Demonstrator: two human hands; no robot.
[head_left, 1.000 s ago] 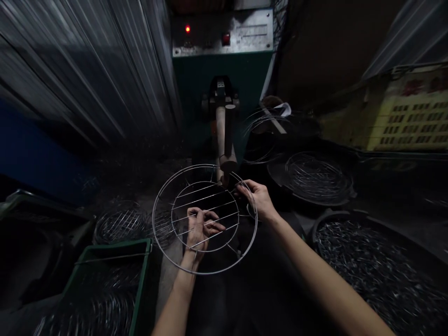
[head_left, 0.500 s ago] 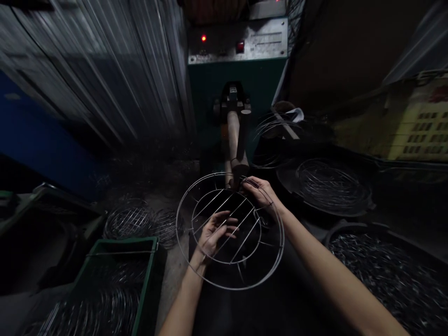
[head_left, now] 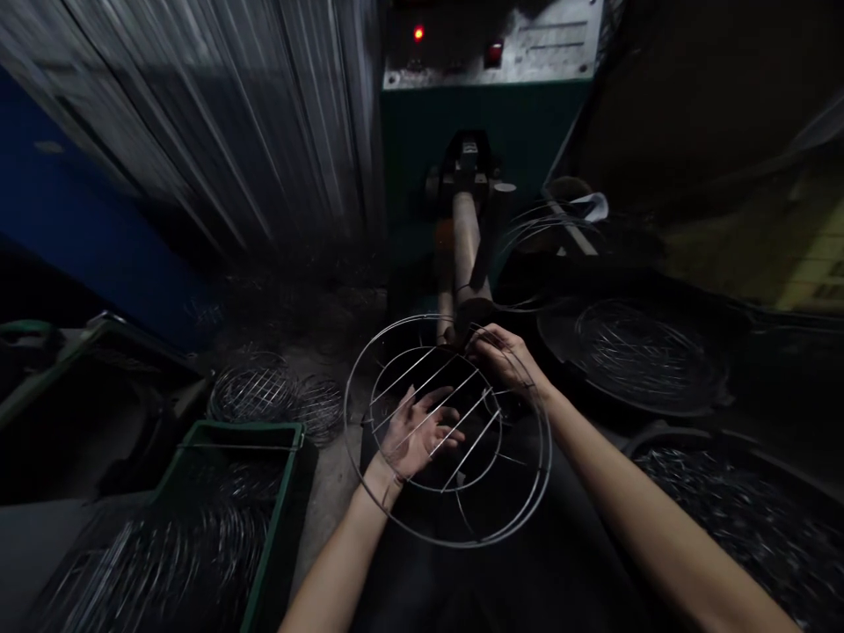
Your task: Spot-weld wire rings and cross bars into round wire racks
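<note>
A round wire rack point(head_left: 472, 468) with two outer rings, a smaller inner ring and several parallel bars is held in front of the machine's cylindrical arm point(head_left: 467, 237). My right hand point(head_left: 506, 359) pinches its far right rim, close to the arm's lower end. Palm up, my left hand point(head_left: 422, 432) lies beneath the bars with its fingers spread, and the wires cross in front of it. Whether the rack rests on the left palm or wrist cannot be made out.
A green crate point(head_left: 285, 492) of wire pieces stands at lower left, with wire racks point(head_left: 254, 391) on the floor behind it. On the right are a black tub point(head_left: 716, 440) of small metal parts and a dark tray point(head_left: 567, 360) of wire rings. A green machine point(head_left: 409, 132) stands ahead.
The view has shifted, so the machine appears farther right and higher. My left hand's fingers have spread wider, palm turned up. My right hand keeps its grip on the rim.
</note>
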